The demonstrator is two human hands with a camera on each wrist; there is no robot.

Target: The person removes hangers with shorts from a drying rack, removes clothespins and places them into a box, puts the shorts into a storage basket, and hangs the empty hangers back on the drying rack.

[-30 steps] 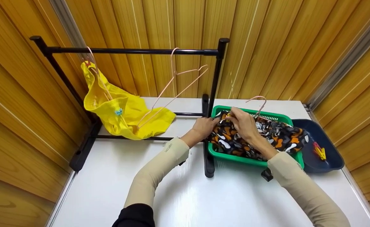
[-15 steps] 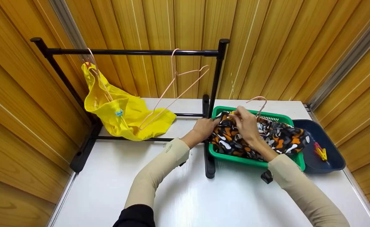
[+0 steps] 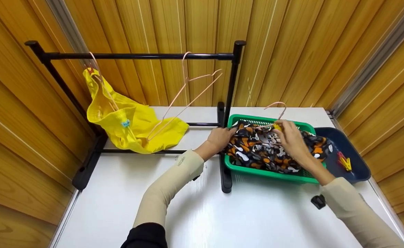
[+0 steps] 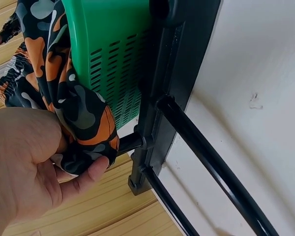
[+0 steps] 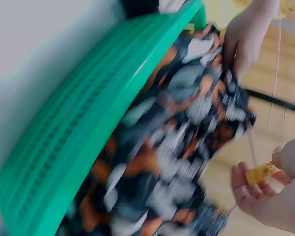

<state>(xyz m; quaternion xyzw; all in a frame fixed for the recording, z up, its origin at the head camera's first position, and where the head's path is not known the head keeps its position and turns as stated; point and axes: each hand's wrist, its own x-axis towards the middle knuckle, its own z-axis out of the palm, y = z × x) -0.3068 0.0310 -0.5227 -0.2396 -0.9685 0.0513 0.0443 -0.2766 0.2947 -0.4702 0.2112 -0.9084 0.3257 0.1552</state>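
A black, orange, grey and white camouflage garment (image 3: 248, 151) lies bunched in a green basket (image 3: 270, 174). My left hand (image 3: 218, 140) pinches the garment's left end between thumb and fingers, at the basket's left side; the left wrist view shows the cloth folded in that grip. My right hand (image 3: 294, 143) is over the garment's upper middle, close to the pink hanger (image 3: 280, 103) whose hook rises from the cloth. A yellow clothespin (image 5: 260, 173) is pinched between my right thumb and fingers, apart from the fabric in the right wrist view.
A black rack (image 3: 140, 56) stands to the left, its foot beside the basket. Yellow clothing (image 3: 129, 127) hangs there, near a bare pink hanger (image 3: 185, 81). Right of the basket, a dark blue tray (image 3: 362, 175) holds red and yellow clothespins (image 3: 345, 162). Wood-patterned walls enclose the table.
My right hand has moved right, away from my left hand, carrying the yellow clothespin toward the hanger's hook. My left hand keeps its hold on the garment's end.
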